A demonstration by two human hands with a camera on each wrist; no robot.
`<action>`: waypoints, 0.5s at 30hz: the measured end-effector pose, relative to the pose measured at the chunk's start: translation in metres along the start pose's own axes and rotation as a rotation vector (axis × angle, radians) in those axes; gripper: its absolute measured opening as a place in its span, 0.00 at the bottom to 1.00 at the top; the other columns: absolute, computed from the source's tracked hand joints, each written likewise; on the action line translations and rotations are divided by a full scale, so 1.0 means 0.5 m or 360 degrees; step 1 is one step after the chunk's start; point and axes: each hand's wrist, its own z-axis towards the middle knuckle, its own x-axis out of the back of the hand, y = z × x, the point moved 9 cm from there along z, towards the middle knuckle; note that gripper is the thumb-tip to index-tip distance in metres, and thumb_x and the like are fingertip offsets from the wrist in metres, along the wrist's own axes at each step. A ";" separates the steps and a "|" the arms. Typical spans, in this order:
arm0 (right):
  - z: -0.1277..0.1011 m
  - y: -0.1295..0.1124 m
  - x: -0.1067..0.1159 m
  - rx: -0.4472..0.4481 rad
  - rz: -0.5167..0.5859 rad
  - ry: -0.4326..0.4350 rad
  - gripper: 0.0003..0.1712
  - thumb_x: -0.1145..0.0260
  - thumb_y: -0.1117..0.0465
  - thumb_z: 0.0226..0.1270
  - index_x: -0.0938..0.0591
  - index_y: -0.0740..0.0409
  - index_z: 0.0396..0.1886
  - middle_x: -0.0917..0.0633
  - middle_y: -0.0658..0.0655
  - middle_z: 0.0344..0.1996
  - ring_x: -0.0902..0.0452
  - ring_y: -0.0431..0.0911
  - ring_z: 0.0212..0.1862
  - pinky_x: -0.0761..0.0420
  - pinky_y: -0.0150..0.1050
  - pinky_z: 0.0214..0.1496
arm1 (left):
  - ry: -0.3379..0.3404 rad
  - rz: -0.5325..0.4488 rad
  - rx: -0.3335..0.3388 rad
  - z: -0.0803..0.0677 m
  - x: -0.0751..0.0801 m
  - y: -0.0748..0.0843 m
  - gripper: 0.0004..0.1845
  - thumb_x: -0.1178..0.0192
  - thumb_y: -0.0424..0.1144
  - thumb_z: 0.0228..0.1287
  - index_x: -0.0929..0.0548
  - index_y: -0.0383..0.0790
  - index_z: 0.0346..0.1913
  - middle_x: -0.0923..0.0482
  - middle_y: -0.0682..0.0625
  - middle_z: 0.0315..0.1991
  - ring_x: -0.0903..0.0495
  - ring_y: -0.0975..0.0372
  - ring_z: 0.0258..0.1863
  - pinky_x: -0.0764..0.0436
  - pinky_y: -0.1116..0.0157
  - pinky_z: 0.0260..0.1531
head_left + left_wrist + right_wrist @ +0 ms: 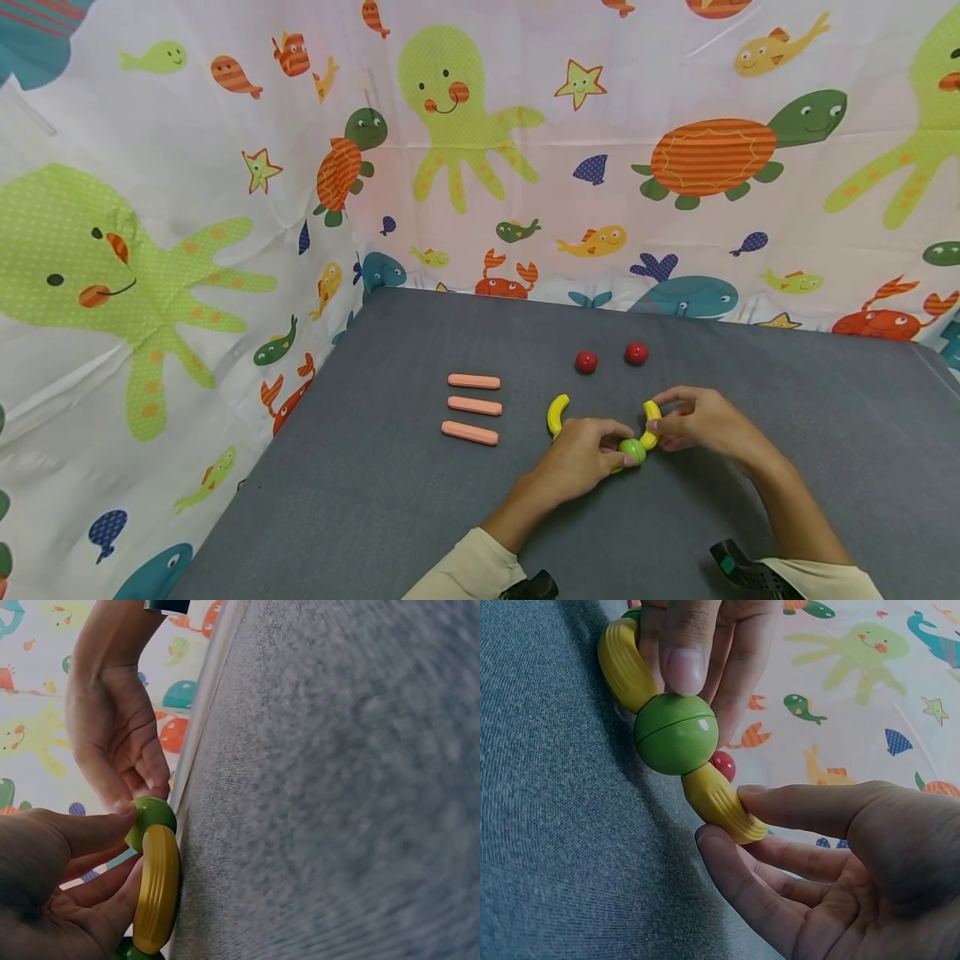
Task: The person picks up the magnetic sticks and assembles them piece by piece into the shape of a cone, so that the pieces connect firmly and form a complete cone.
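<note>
Head view, hands pinching green ball (unlabelled)

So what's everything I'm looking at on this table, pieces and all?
pink sticks: three, pink, in a stack-like row left of the hands
red balls: two, red, side by side beyond the hands
green ball: one fully seen, green, between two curved pieces
curved pieces: three seen, yellow, one lying free, two joined at the ball
table: one, grey
curtain: white, sea-animal print, behind
left hand: holds ball and one curved piece
right hand: pinches the other curved piece
</note>
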 end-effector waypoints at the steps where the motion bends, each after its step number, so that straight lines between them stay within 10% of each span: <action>1: 0.001 0.002 0.000 -0.0007 -0.0003 -0.0002 0.33 0.27 0.56 0.74 0.26 0.74 0.68 0.11 0.62 0.41 0.09 0.54 0.40 0.10 0.48 0.45 | -0.0003 0.0007 -0.0004 0.000 0.001 0.001 0.15 0.26 0.37 0.68 0.10 0.38 0.56 0.10 0.54 0.48 0.17 0.79 0.40 0.21 0.81 0.40; 15: 0.006 0.006 0.003 -0.0035 -0.0175 0.0056 0.34 0.27 0.54 0.73 0.25 0.73 0.67 0.12 0.63 0.41 0.11 0.49 0.37 0.10 0.46 0.41 | 0.0285 -0.0153 0.0086 -0.004 0.107 -0.033 0.15 0.29 0.36 0.71 0.11 0.36 0.57 0.12 0.46 0.50 0.15 0.70 0.44 0.17 0.74 0.46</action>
